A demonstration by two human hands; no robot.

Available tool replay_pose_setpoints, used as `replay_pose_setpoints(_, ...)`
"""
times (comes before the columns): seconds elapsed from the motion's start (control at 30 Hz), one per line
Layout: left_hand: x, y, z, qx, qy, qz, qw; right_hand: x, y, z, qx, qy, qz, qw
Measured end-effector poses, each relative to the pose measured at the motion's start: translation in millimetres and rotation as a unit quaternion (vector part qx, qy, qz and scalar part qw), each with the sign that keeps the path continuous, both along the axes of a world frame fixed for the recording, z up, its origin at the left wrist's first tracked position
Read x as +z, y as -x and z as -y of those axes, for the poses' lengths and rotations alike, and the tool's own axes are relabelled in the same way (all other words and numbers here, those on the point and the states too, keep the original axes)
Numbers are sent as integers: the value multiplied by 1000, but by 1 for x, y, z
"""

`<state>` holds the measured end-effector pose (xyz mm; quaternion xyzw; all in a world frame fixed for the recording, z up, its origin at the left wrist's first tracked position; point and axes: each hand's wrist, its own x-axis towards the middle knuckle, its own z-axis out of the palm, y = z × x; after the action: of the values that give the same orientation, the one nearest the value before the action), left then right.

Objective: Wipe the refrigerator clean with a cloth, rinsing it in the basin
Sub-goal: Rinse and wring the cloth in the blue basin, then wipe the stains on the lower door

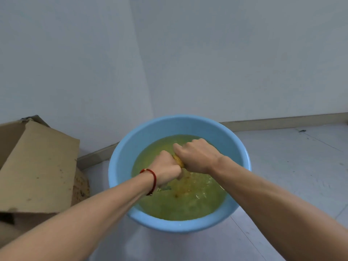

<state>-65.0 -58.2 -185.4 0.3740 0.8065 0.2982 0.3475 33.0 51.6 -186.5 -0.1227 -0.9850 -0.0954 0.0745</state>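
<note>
Head camera view: over a blue basin (131, 140) of greenish water on the floor, the left hand (166, 169) and right hand (197, 157) both grip a yellow cloth (178, 161), fists touching. A cardboard box (37, 164) sits just left of the basin.

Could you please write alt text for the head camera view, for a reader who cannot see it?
Left hand and right hand wring a yellow cloth over a blue basin of yellowish water, on the floor beside a cardboard box.

One basin (120, 166), one cloth (178, 160), seemingly.
</note>
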Motion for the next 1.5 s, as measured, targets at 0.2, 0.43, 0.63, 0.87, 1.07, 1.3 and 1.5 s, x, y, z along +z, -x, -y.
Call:
replay_pose_setpoints(0.2, -6, -24, 12, 72, -28, 198, 977, -8, -5, -12, 88, -75, 4, 993)
replay_pose_setpoints(0.43, 1, -12, 8, 29, -35, 247, 968, 3, -3, -17, 111, -94, -49, 988)
replay_pose_setpoints(0.63, 37, 17, -25, -138, -43, 97, 985, 43, -24, -25, -106, 150, -8, 983)
replay_pose_setpoints(0.87, 87, -53, -113, -376, -135, 74, 914, 96, -168, -32, -325, 460, -54, 824)
replay_pose_setpoints(1.07, 102, -198, -162, -503, -214, 124, 828, 95, -317, 16, -381, 638, -309, 594)
replay_pose_setpoints(1.3, 96, -300, -132, -468, -254, 201, 823, 70, -400, 62, -357, 570, -567, 475)
replay_pose_setpoints(1.5, 99, -358, -99, -463, -274, 151, 829, 68, -462, 94, -319, 555, -584, 500)
